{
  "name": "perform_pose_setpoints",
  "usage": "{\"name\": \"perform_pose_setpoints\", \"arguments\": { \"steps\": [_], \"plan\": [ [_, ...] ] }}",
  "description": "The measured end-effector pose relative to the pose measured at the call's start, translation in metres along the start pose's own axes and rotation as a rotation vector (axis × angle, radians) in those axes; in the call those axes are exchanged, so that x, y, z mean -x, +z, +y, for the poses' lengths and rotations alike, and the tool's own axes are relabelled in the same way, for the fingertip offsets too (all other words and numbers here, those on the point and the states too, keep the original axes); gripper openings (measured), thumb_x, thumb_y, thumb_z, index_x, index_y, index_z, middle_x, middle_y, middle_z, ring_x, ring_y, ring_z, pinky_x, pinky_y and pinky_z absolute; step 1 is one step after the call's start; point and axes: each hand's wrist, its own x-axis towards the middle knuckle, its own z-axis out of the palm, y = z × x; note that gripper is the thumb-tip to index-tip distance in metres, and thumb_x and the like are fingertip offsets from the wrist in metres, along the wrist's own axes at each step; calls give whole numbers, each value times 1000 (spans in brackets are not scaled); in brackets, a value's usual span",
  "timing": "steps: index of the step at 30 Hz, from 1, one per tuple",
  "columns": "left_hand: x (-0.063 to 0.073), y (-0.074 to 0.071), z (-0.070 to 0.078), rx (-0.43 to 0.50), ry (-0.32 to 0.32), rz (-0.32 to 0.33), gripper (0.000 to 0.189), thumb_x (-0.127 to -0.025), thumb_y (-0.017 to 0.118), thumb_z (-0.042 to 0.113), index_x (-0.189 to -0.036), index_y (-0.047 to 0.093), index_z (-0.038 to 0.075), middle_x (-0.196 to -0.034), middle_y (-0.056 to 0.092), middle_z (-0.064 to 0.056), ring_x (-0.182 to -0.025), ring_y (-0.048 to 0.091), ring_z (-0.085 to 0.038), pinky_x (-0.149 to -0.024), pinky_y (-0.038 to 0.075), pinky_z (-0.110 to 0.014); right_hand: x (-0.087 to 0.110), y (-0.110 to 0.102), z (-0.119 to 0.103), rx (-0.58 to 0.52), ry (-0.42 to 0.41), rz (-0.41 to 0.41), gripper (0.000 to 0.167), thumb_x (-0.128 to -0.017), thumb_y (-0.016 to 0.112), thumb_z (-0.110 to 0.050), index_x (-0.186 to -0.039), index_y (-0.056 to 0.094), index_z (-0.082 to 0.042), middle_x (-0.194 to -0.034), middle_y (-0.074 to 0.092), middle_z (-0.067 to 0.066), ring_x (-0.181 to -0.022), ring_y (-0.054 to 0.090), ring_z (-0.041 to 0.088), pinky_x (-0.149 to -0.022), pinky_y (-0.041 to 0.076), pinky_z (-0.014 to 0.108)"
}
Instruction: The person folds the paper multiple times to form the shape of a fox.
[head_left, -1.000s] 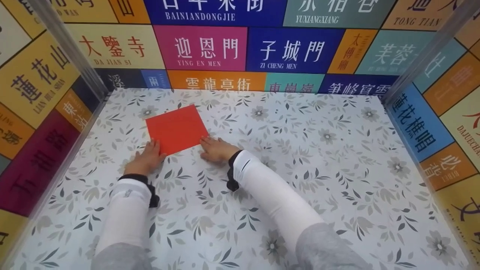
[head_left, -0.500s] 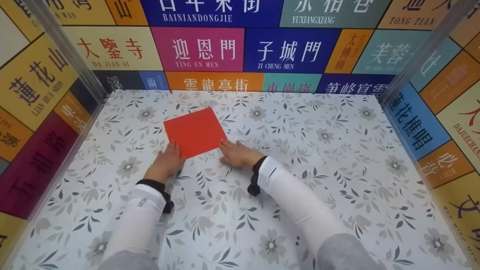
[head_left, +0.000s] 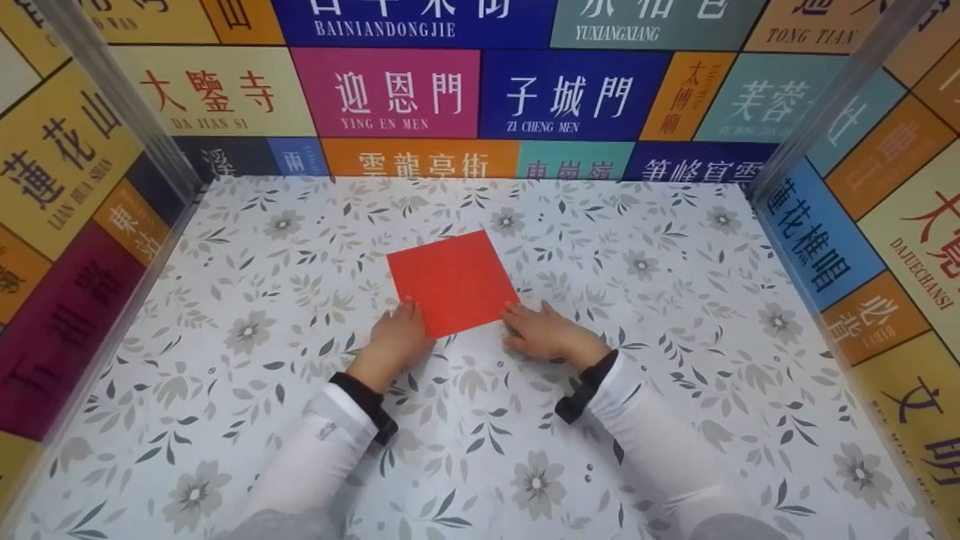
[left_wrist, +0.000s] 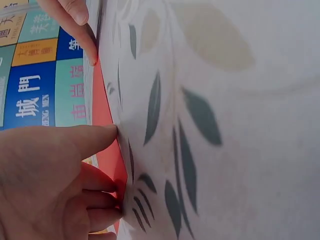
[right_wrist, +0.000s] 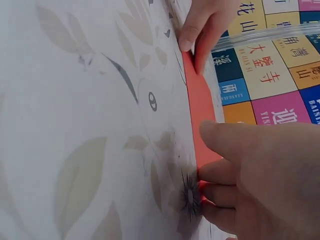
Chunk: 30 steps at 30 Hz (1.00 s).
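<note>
A red sheet of paper (head_left: 454, 281) lies flat on the flowered tabletop, turned slightly askew. My left hand (head_left: 400, 335) rests at its near left corner, fingertips on the paper's edge. At the near right corner, the fingertips of my right hand (head_left: 546, 331) touch the sheet. In the left wrist view, the thumb and fingers of the left hand (left_wrist: 45, 175) are extended against the paper (left_wrist: 107, 160) from above. The right wrist view has the right hand (right_wrist: 272, 175) likewise, its fingers fairly straight along the red paper (right_wrist: 201, 107).
A white table covering (head_left: 667, 322) with grey leaves and flowers spreads around the paper. Colourful panels (head_left: 386, 94) with large characters stand behind the table and along both sides. Clear corner strips (head_left: 150, 112) run up at the back left and back right.
Both hands have moved to the right and a little nearer, and the red paper has slid along with them. Its slant is about the same.
</note>
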Motion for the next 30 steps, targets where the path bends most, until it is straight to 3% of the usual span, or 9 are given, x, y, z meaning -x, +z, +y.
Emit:
{"name": "perform_pose_setpoints", "arguments": {
  "steps": [6, 12, 18, 22, 30],
  "plan": [
    [13, 10, 22, -66, 46, 24, 69, -98, 52, 34, -147, 29, -8, -156, 26, -24, -145, 28, -33, -116, 28, -47, 30, 18, 13, -29, -11, 83, 61, -101, 46, -32, -152, 27, -5, -160, 22, 13, -148, 22, 29, -118, 6, 59],
    [24, 15, 45, -152, 48, 53, 69, -96, 53, 39, -146, 36, -6, -153, 34, -21, -142, 36, -30, -115, 31, -43, 58, 34, 21, -33, -29, 179, 59, -100, 50, -27, -149, 32, -1, -158, 27, 16, -145, 27, 32, -117, 13, 59],
    [44, 23, 68, -251, 95, 107, 63, -94, 57, 39, -140, 47, -4, -145, 48, -19, -132, 50, -26, -106, 42, -36, 87, 47, 21, -12, -2, 285, 50, -98, 54, -23, -142, 47, -2, -150, 43, 15, -138, 41, 33, -114, 31, 51],
    [58, 32, 74, -319, 147, 139, 62, -93, 58, 40, -137, 51, -2, -142, 52, -17, -129, 53, -24, -103, 45, -33, 103, 58, 22, 38, 7, 358, 46, -96, 56, -21, -138, 53, -3, -145, 50, 13, -133, 47, 32, -106, 41, 48],
    [80, 39, 80, -420, 241, 105, 63, -92, 59, 45, -138, 52, 2, -141, 54, -14, -130, 53, -21, -103, 46, -33, 126, 67, 16, 79, 5, 404, 42, -94, 60, -19, -132, 58, -2, -138, 56, 13, -127, 54, 32, -100, 47, 48]
  ]
}}
